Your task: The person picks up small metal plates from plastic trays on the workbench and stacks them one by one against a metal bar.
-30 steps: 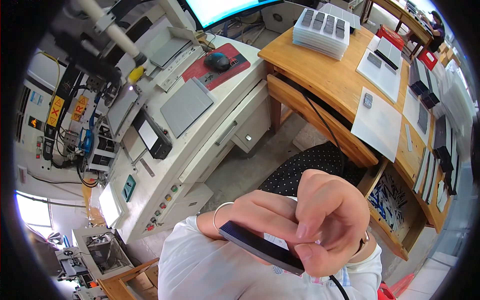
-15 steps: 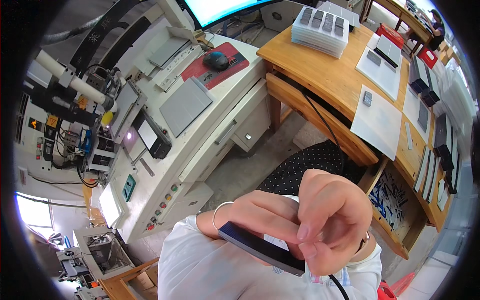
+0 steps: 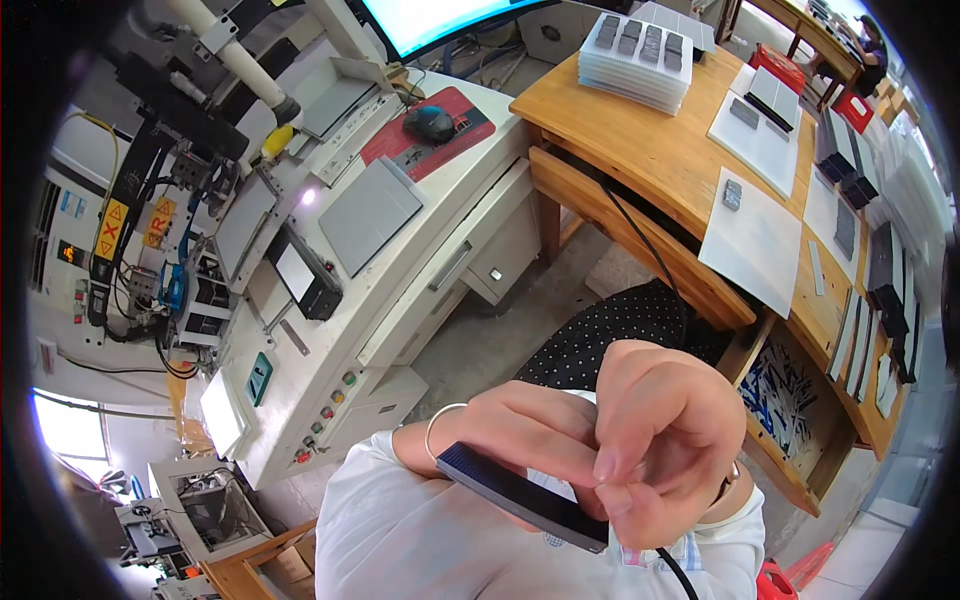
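A thin dark rectangular plate [image 3: 520, 493] with a blue edge is held close to my chest. My left hand [image 3: 510, 430], with a bangle on its wrist, grips it from behind. In front of it my right hand [image 3: 665, 440] is curled, its fingertips pinched together at the plate's right end. Both hands touch each other over the plate. Whether the right fingers also hold a small part, I cannot tell.
A white machine console [image 3: 330, 290] with a red mouse pad and mouse [image 3: 430, 122] stands to my left. To the right, a wooden desk [image 3: 640, 150] carries a stack of trays [image 3: 640, 60], white sheets and dark plates. A moving machine arm [image 3: 235, 60] hangs at upper left.
The machine arm at upper left has shifted position over the console. My hands and the dark plate stay in the same place; the right fingers have barely moved.
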The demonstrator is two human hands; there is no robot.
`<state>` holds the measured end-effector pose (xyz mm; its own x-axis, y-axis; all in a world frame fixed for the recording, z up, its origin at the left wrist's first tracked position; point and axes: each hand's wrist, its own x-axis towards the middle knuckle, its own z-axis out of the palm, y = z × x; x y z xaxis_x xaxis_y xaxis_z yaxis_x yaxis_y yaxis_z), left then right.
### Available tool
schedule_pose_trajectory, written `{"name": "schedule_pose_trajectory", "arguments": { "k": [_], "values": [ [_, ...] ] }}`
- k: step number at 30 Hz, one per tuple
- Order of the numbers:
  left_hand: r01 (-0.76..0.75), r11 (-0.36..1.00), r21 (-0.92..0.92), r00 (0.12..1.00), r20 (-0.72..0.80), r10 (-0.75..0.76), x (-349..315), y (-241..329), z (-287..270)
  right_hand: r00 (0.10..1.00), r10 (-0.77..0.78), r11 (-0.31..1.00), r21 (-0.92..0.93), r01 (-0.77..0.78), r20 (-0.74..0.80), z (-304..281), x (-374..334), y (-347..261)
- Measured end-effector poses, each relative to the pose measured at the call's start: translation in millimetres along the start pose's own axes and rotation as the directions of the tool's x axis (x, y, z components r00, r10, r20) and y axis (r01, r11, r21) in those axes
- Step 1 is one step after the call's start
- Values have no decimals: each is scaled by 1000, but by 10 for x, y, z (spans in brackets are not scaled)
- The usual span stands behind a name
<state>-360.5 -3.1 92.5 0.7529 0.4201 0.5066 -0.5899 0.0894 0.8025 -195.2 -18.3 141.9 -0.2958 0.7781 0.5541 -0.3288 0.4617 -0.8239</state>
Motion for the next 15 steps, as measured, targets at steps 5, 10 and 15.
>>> {"name": "schedule_pose_trajectory", "arguments": {
  "k": [5, 10, 15],
  "values": [
    [-194, 978, 78, 978, -65, 199, 141, 13, 63, 1000, -6, 1000, -11, 6, -8, -5, -9, 9],
    [7, 1000, 13, 1000, 2, -7, 22, 11, 17, 1000, -21, 1000, -10, 21, -4, -13, -11, 1],
    [-155, 983, 102, 979, -116, 167, 194, 113, 83, 1000, -21, 1000, -18, 21, -1, -25, -10, 2]
  ]
}}
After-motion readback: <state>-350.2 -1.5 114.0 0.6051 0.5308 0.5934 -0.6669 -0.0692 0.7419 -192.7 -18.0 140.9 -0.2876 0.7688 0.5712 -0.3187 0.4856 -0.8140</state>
